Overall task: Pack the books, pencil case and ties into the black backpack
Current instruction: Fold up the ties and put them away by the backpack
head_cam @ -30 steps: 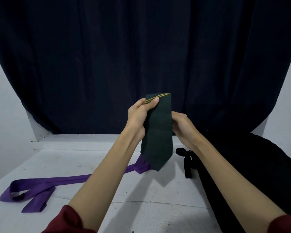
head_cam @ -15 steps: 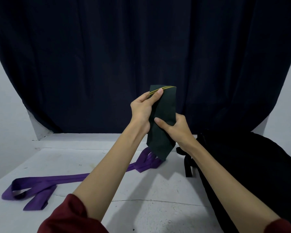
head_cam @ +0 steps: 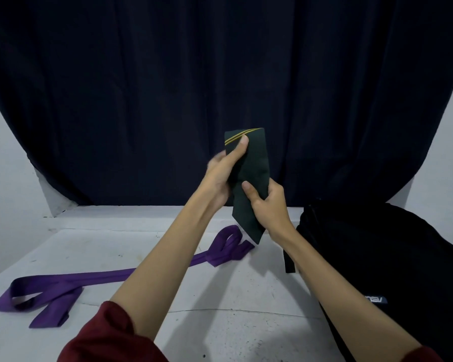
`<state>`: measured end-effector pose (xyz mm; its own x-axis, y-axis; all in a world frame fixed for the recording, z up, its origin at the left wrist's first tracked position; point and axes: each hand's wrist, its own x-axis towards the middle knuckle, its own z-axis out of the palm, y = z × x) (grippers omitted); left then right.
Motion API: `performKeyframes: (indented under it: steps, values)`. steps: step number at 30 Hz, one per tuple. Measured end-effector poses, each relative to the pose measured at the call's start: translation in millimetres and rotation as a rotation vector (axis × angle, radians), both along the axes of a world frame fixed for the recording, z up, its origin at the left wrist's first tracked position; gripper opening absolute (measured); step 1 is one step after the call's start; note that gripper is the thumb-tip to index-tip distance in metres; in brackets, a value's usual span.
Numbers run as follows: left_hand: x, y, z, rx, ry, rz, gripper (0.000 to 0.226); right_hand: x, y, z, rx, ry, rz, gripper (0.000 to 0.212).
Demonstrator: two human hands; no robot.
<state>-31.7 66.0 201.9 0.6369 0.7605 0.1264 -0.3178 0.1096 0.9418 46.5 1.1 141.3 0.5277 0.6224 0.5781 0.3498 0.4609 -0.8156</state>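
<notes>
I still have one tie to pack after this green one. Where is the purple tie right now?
The purple tie lies on the white table, left of the black backpack, stretching from near the left edge to below the held green tie.

Both forearms reach forward, bare below rolled dark red sleeves (head_cam: pixel 107 335). The left hand (head_cam: pixel 220 173) is raised, thumb pressed flat near the top of a folded dark green fabric tie with two yellow stripes (head_cam: pixel 249 178). The right hand (head_cam: pixel 268 205) grips lower down, thumb across the front.
</notes>
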Motion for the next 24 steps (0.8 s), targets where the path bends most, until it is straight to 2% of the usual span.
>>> performKeyframes:
  steps: [2, 3, 5, 7, 10, 13, 16, 18, 20, 24]
  values:
    - [-1.5, -2.6, -5.9, 0.124, 0.093, -0.155, 0.045, 0.0, 0.0, 1.9, -0.022, -0.008, 0.023, 0.019]
    - [-0.3, -3.5, -7.9, 0.155, 0.068, -0.160, 0.040, -0.8, 0.1, 1.5, -0.024, -0.003, 0.035, 0.019]
    - [2.7, -5.6, -8.9, 0.153, -0.025, -0.111, 0.034, -5.1, 0.4, -1.5, -0.013, 0.005, 0.022, 0.014]
    - [3.8, -8.0, -5.2, 0.123, -0.076, -0.079, 0.032, -9.7, 0.1, -10.0, 0.011, -0.050, -0.109, 0.006]
    - [7.4, -10.1, -0.5, 0.188, -0.049, 0.016, 0.034, -18.1, -3.3, -27.5, 0.041, -0.087, -0.234, 0.027]
    - [13.7, -14.1, -5.4, 0.325, 0.008, 0.161, 0.040, -18.3, -7.1, -33.5, 0.002, -0.091, -0.235, 0.030]
    - [13.1, -12.1, -11.2, 0.337, 0.032, 0.215, 0.041, -8.8, -11.0, -30.3, -0.110, -0.089, -0.159, 0.038]
    - [10.5, -10.2, -11.4, 0.278, 0.016, 0.167, 0.040, -0.9, -14.5, -19.6, -0.106, 0.047, -0.036, 0.038]
    - [8.8, -11.9, -9.8, 0.247, 0.009, 0.089, 0.040, 8.2, -17.6, -4.2, -0.087, 0.202, 0.118, 0.031]
    - [7.4, -16.5, -5.6, 0.263, 0.017, -0.024, 0.039, 17.4, -17.4, 12.1, -0.189, 0.144, 0.237, 0.011]
